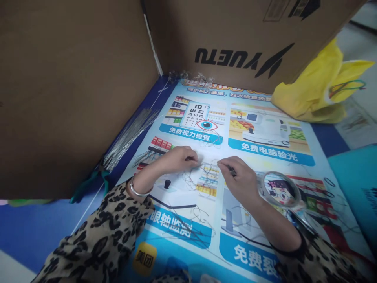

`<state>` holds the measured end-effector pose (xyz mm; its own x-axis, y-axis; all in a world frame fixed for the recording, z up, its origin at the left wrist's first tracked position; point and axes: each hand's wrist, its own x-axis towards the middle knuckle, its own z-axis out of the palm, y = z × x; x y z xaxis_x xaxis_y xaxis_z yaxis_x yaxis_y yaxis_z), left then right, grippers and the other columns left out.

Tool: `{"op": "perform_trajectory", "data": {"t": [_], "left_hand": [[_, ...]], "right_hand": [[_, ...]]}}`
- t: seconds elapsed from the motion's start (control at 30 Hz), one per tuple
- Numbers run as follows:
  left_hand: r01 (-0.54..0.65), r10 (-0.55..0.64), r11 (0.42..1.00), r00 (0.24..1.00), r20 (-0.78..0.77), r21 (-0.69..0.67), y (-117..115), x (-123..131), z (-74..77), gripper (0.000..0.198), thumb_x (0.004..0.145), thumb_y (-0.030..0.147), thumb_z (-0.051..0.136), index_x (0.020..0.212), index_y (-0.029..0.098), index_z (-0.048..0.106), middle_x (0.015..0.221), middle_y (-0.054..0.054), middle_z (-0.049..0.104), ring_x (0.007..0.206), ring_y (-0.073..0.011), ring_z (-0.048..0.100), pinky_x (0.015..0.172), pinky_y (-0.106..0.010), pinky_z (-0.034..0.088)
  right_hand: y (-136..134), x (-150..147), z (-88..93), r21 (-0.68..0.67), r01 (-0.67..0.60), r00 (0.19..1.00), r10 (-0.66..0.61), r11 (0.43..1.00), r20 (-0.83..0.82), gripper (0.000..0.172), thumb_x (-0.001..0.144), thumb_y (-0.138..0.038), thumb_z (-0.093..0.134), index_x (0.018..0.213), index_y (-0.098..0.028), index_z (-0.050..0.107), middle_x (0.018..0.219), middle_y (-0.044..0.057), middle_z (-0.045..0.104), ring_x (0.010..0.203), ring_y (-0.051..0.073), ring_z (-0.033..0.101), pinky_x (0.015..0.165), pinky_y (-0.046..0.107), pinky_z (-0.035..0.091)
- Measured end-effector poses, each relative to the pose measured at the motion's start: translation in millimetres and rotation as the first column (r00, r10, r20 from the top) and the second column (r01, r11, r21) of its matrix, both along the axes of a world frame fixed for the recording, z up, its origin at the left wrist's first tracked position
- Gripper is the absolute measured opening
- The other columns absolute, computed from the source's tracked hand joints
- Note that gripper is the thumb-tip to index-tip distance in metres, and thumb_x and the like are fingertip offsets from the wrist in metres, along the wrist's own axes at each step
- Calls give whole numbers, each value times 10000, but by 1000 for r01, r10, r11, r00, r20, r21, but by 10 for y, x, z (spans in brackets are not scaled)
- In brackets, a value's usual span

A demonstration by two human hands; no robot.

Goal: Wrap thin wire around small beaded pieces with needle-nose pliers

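Note:
Both of my hands hover over the middle of a printed poster [224, 153]. My left hand [181, 159] has its fingertips pinched together at the end of thin, tangled wires [207, 177]. Facing it across a small gap, my right hand [237, 173] is closed, thumb and forefinger pinched at the tangle's right side; a small dark object shows between its fingers. The wires between the hands are too fine to trace exactly. More loose wire pieces [188, 228] lie on the poster below my hands.
Cardboard panels [73, 78] stand at the left and back. A bundle of straight wires [131, 135] and green-handled pliers [92, 182] lie at the left. A roll of clear tape [279, 188] sits by my right forearm. A yellow bag [312, 90] is at the back right.

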<state>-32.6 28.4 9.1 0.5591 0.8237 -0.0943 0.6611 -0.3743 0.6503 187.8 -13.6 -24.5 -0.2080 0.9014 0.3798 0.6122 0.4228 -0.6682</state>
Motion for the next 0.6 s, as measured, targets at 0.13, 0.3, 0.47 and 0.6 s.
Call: {"op": "perform_trajectory", "data": {"t": [0.13, 0.3, 0.47, 0.6], "left_hand": [[-31, 30, 999, 999, -24, -34, -4, 24, -7, 185, 795, 317, 545, 753, 174, 654, 726, -7, 643, 696, -128, 553, 623, -222, 376], [-71, 70, 993, 997, -12, -93, -20, 28, -4, 244, 799, 376, 542, 741, 164, 649, 664, 6, 629, 634, -114, 532, 562, -206, 343], [-132, 136, 990, 987, 82, -47, -16, 42, -49, 216, 793, 353, 564, 753, 159, 651, 694, 0, 639, 643, -112, 541, 569, -205, 362], [-213, 202, 976, 961, 188, 40, 6, 51, -119, 105, 782, 238, 575, 809, 169, 649, 774, -3, 654, 686, -108, 560, 621, -213, 410]], "right_hand": [[-2, 8, 7, 32, -32, 999, 32, 999, -11, 124, 842, -194, 487, 875, -217, 605, 839, 42, 629, 820, 155, 580, 752, 298, 467], [-6, 22, 7, 30, -42, 999, 43, 999, -32, 127, 841, -198, 491, 871, -224, 611, 826, 32, 627, 802, 152, 584, 734, 301, 473], [2, 19, -3, 102, -30, 996, 39, 994, -86, 73, 827, -212, 550, 857, -226, 614, 797, 27, 623, 758, 150, 581, 696, 297, 470], [13, 7, 13, 99, 7, 995, 3, 995, -102, 55, 832, -220, 555, 829, -225, 609, 783, 22, 619, 709, 135, 567, 658, 284, 457]]}}
